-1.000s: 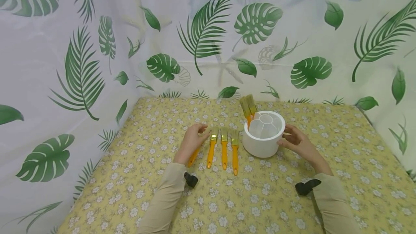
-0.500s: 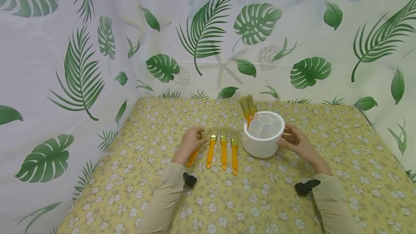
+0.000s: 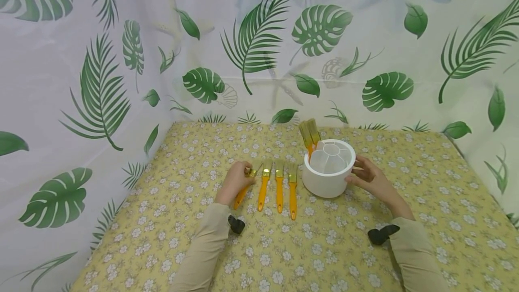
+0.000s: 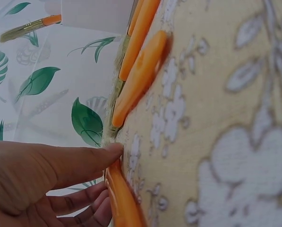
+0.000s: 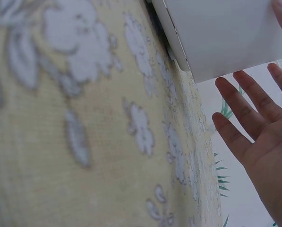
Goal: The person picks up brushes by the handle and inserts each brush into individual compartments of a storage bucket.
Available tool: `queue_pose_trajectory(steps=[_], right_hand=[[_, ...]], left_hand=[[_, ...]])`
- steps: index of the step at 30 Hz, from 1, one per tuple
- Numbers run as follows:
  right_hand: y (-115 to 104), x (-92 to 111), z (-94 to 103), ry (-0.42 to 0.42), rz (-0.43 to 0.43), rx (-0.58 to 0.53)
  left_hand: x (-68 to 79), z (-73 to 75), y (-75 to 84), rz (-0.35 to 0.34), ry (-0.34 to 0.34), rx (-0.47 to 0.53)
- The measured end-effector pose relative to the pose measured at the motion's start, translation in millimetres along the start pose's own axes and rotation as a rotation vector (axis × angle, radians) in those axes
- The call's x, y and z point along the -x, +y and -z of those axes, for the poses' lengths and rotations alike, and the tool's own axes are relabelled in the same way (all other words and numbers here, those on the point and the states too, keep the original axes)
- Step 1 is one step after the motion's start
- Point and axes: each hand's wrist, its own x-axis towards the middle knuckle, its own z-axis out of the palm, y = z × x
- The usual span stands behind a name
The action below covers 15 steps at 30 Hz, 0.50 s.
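In the head view my left hand [image 3: 236, 181] is at the leftmost paintbrush [image 3: 240, 198], thumb and fingers pinching it near its metal ferrule. Its orange handle [image 4: 123, 201] sticks out below the thumb in the left wrist view. To the right, three more paintbrushes [image 3: 279, 188] lie in a row, bristles pointing away. A round white container [image 3: 325, 184] with a clear divided insert [image 3: 331, 157] stands beside them. Two paintbrushes [image 3: 310, 133] lean in it, bristles up. My right hand [image 3: 374, 183] touches the container's right side, fingers fairly straight and spread in the right wrist view.
A yellow floral cloth [image 3: 275, 256] covers the table. Behind and to the left hang white curtains [image 3: 259, 48] printed with green leaves. Black wrist straps [image 3: 381, 234] show near both sleeves.
My left thumb and fingers have closed down onto the leftmost paintbrush, and its ferrule now shows between them. The right hand and the container have stayed in place.
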Motion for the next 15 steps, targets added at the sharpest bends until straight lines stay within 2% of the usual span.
queue_pose_trajectory(steps=[8,15], right_hand=[[0.4,1.3,0.2,-0.002,-0.001,-0.003],[0.2,1.2,-0.5,0.002,-0.008,0.009]], left_hand=[[0.2,-0.4,0.3,0.028,-0.003,0.025],[-2.1,0.0,-1.2,0.05,0.028,-0.041]])
